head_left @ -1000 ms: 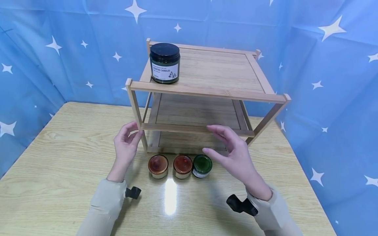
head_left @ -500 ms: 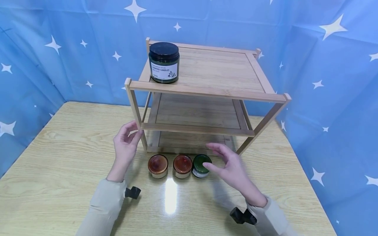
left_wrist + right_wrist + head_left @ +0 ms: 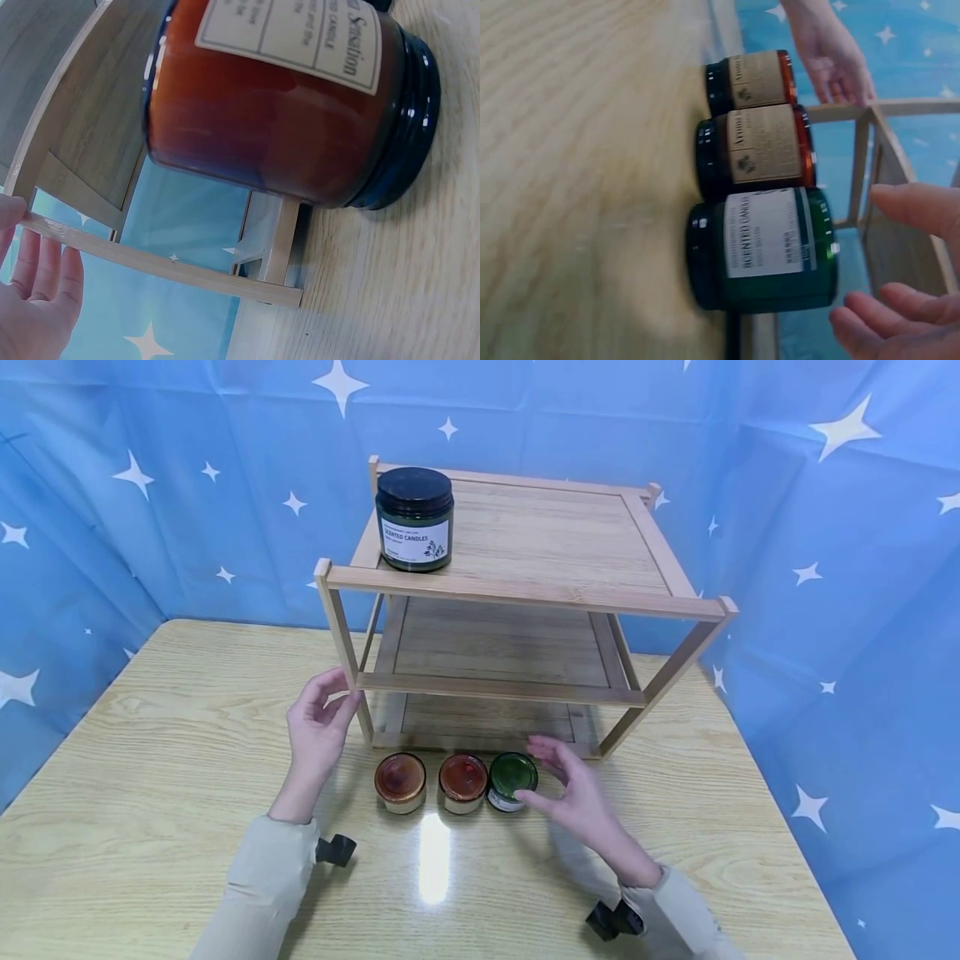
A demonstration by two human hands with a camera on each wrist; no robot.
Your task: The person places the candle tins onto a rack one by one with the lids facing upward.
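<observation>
My left hand (image 3: 321, 714) grips the front left post of a bamboo shelf rack (image 3: 525, 602), thumb on one side and fingers on the other. My right hand (image 3: 573, 789) reaches beside a green candle jar (image 3: 513, 775), thumb and fingers spread around its right side. In the right wrist view the fingertips look apart from the glass. Left of this jar stand two amber candle jars, a middle one (image 3: 462, 781) and a left one (image 3: 401, 781). All three rest upside down on dark lids, labels facing front.
A larger green candle jar (image 3: 415, 518) with a black lid stands upright at the left of the rack's top tier. The three jars stand on the wooden table (image 3: 150, 777) just before the rack's lowest tier. A blue star-patterned curtain (image 3: 225, 485) hangs behind.
My right hand has come down and toward me from before the middle tier to the green jar's side. My left hand keeps its grip on the post. The jars have not moved.
</observation>
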